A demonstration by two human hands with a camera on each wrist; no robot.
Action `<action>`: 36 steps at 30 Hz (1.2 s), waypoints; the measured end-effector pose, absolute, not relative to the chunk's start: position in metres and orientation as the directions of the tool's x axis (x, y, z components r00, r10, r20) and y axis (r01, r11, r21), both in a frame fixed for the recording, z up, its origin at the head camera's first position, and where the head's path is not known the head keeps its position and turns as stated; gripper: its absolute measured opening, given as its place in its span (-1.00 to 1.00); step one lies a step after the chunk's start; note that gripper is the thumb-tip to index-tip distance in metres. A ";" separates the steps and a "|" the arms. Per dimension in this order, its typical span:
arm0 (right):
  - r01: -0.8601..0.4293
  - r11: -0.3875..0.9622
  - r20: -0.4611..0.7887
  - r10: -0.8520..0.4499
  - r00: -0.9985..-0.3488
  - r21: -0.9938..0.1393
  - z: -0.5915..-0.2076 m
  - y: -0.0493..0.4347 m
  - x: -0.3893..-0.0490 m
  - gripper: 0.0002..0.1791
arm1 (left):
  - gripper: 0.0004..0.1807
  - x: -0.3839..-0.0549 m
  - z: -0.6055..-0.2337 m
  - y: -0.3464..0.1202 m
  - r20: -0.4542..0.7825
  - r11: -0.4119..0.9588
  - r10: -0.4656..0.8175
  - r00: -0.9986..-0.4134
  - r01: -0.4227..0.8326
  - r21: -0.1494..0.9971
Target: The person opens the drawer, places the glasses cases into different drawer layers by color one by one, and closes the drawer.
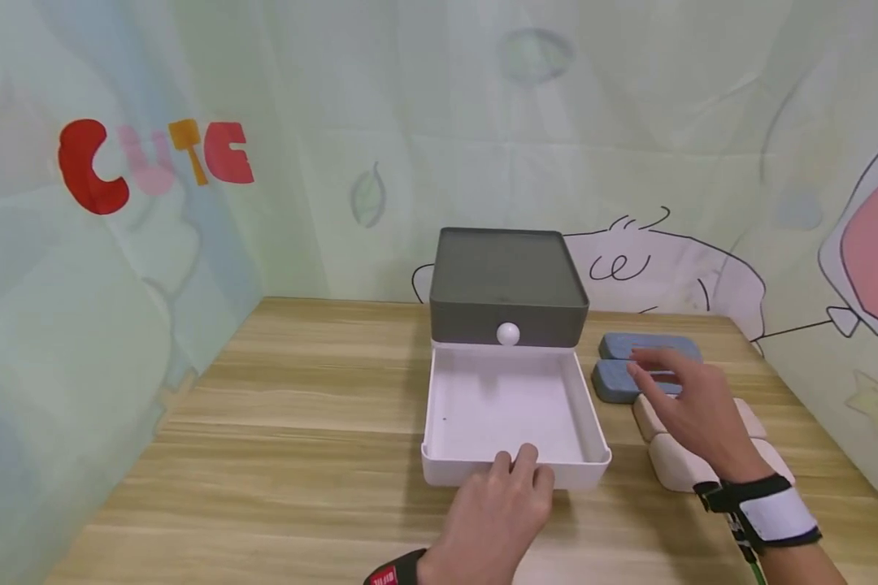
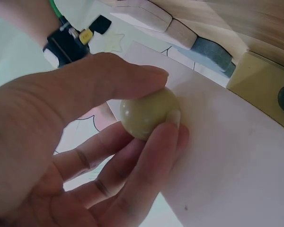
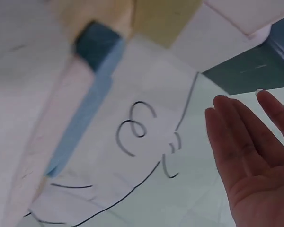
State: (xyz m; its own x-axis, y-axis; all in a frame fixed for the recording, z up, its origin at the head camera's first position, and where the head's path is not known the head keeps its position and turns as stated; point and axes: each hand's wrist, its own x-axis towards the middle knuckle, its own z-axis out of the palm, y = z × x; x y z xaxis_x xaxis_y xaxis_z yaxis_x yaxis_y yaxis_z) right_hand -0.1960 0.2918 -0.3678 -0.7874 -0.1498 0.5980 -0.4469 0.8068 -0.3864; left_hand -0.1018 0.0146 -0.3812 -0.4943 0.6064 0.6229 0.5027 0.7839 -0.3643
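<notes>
Drawer (image 1: 506,406) juts out, knob (image 2: 147,114) pinched by left hand (image 1: 496,513); a hard tug could unseat it. Right hand (image 1: 702,406), empty, fingers parted, hovers by 2 blue blocks (image 1: 615,382); sweeping low could shift them.

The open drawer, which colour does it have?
The open drawer is white; it shows best in the head view.

1. "CUTE" (image 1: 162,162) — big, playful capitals on the wall sheet (image 1: 66,325) at the left: a red C, a pale pink U, an orange T shaped like a mallet, a pinkish-red E.
2. A red label (image 1: 384,577) on the dark left wristband (image 1: 407,567) — its pale characters too small to read.
</notes>
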 end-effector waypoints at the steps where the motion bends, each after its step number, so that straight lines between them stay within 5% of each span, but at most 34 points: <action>1: -0.431 0.819 0.574 -0.157 -0.804 -0.379 -0.371 0.297 -0.193 -0.71 | -0.83 -0.102 -0.381 0.014 0.624 0.784 0.606 -0.494 0.501 -0.365; 18: -0.222 0.927 0.171 -0.177 -0.969 -0.303 -0.408 0.366 -0.163 -0.17 | -0.87 -0.102 -0.379 0.013 0.581 0.774 0.621 -0.526 0.527 -0.351; 36: -0.284 0.937 0.192 -0.246 -0.950 -0.203 -0.435 0.403 -0.151 -0.14 | -0.88 -0.100 -0.375 0.013 0.547 0.769 0.631 -0.550 0.539 -0.345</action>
